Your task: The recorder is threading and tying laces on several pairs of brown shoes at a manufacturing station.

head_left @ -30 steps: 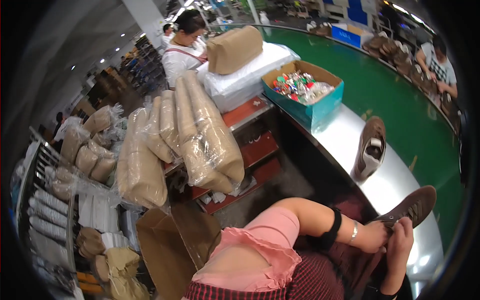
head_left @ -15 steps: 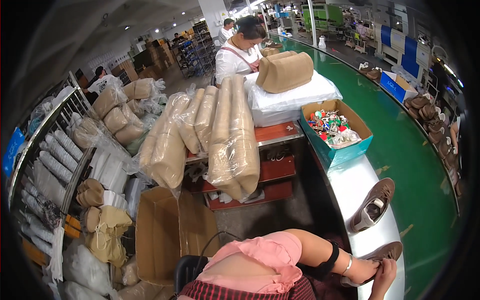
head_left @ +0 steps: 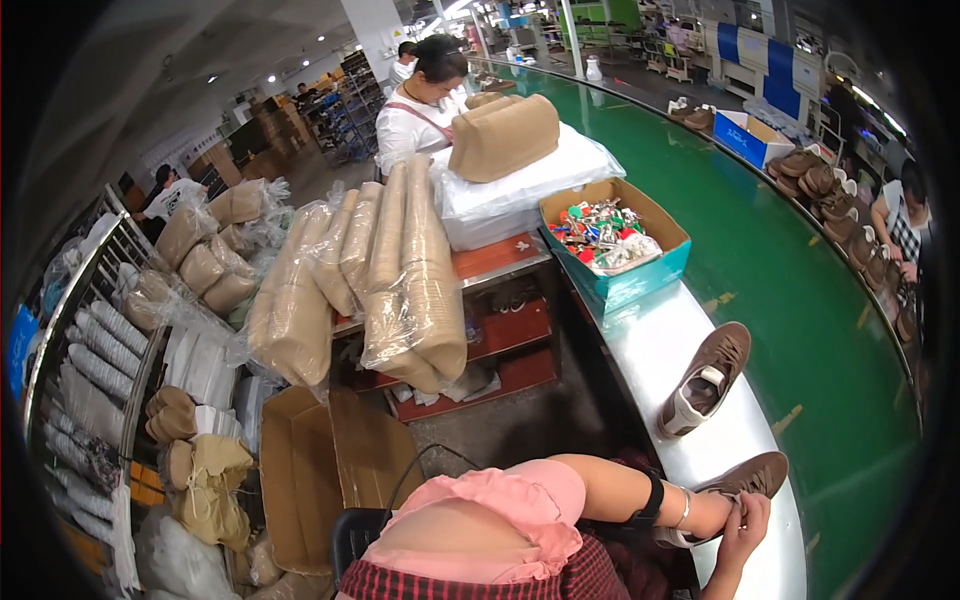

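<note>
At the lower right, a brown shoe [head_left: 757, 474] with a pale sole rests on the shiny metal ledge [head_left: 775, 555]. My left hand [head_left: 712, 514], with a bracelet and a black band on its arm, grips this shoe around its opening; part of its fingers is hidden. Against the near side of the same shoe, my right hand [head_left: 745, 528] has its fingers bent and pressed together at the opening's edge. What exactly those fingertips pinch is too small to make out. Another brown shoe [head_left: 706, 380] lies on the ledge just beyond, its toe pointing away.
A teal box [head_left: 640, 285] of small metal and coloured parts stands farther along the ledge. Beside it runs a green conveyor [head_left: 750, 270]. Bagged tan inserts [head_left: 415, 300] lie on a red shelf unit; an open carton [head_left: 300, 470] stands at left. A co-worker [head_left: 415, 125] is beyond.
The whole view has swung slightly right, so things sit farther left. Both hands stay at the same shoe; my right hand's fingers have shifted a little along its near edge.
</note>
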### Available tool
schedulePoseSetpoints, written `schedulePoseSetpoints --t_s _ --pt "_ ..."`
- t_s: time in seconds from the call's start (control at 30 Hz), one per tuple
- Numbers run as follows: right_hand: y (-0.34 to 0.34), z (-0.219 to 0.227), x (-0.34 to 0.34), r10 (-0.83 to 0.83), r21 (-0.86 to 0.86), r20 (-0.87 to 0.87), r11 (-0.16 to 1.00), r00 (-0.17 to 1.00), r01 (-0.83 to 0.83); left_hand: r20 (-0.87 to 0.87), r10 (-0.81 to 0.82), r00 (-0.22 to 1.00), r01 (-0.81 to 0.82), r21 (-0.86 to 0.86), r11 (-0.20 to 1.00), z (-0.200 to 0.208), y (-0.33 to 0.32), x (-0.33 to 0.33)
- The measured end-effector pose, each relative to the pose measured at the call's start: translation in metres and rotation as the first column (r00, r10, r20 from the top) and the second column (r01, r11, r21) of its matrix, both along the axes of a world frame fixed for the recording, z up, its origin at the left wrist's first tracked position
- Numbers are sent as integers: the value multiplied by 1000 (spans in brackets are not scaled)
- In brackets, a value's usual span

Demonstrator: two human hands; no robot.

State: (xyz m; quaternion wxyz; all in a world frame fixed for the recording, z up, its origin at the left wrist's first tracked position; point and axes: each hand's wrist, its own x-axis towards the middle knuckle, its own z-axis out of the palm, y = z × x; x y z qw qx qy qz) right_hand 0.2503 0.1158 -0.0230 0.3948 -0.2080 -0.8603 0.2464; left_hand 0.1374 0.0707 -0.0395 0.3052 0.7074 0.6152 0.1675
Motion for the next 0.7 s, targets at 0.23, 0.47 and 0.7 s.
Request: schedulePoseSetpoints --t_s 0.23,0.47,0.7 --pt "-10 1 16 -57 -109 26 992 998 60 -244 -360 900 367 -17 930 25 0 1" --pt "-2 3 -15 -44 132 -27 990 999 47 -149 -347 926 301 -262 917 42 4 -36" --pt "-10 -16 9 -136 37 -166 989 977 144 54 -251 966 245 93 965 40 -9 -40"
